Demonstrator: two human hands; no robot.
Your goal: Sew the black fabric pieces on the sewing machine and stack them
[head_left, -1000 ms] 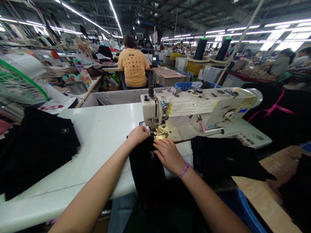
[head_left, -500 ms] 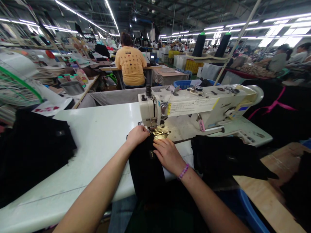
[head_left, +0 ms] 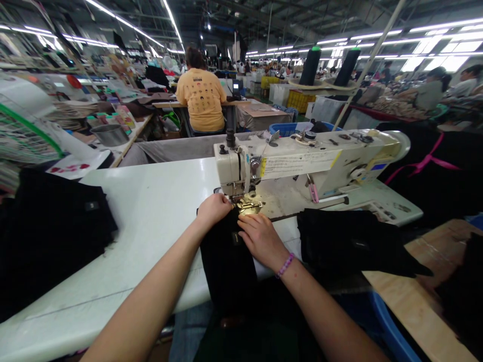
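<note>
A black cloth piece with a small label lies at the front of a white sewing machine and hangs over the table edge. My left hand is closed, its fingers pinching the cloth's upper edge just left of the needle area. Beside the brass-coloured plate, my right hand rests on the cloth's right edge, near the label, fingers bent and close together. Whatever lies under its fingertips is hidden. A purple bead bracelet circles the right wrist.
Black cloth stacks lie on the table at left and right. A fan stands at far left. Behind the machine are a blue basket and a seated person. Thread cones stand at the back right.
The view has shifted very slightly. Both hands keep nearly the same places on the black cloth.
</note>
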